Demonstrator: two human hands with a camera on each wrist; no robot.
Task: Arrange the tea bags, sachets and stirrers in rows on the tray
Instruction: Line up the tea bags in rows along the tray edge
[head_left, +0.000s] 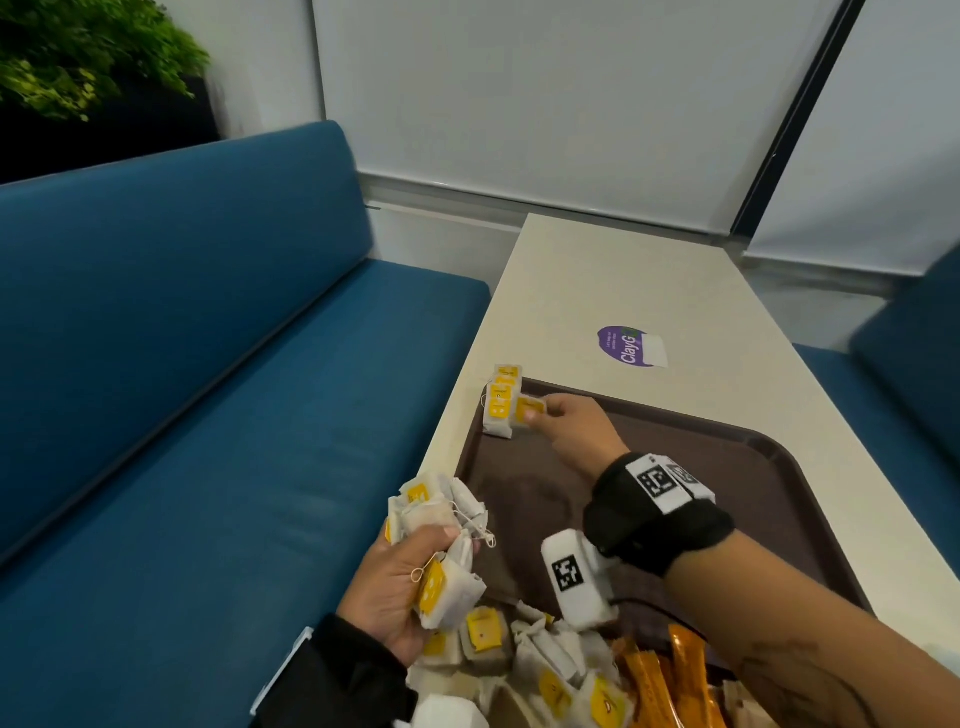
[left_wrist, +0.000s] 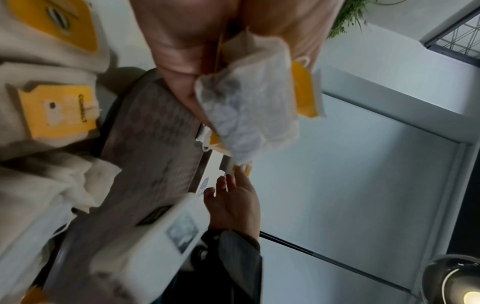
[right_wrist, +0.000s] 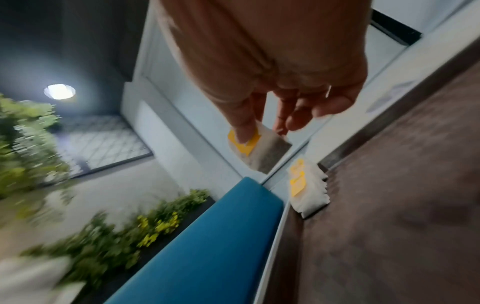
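Observation:
A brown tray (head_left: 675, 467) lies on the pale table. At its far left corner lie two tea bags (head_left: 500, 402) with yellow tags, overlapping in a row. My right hand (head_left: 563, 421) pinches one more tea bag (head_left: 527, 410) just beside them, above the tray's corner; the right wrist view shows thumb and fingers on this tea bag (right_wrist: 255, 146) near the laid bags (right_wrist: 307, 189). My left hand (head_left: 405, 582) grips a bunch of tea bags (head_left: 441, 545) over the tray's near left edge. A loose pile of tea bags (head_left: 545, 670) and orange sachets (head_left: 670, 675) fills the tray's near end.
A blue bench seat (head_left: 208, 415) runs along the table's left side, another blue seat (head_left: 904, 374) to the right. A purple sticker (head_left: 631, 347) lies on the table (head_left: 623, 280) beyond the tray. Window blinds and a plant (head_left: 78, 57) stand behind.

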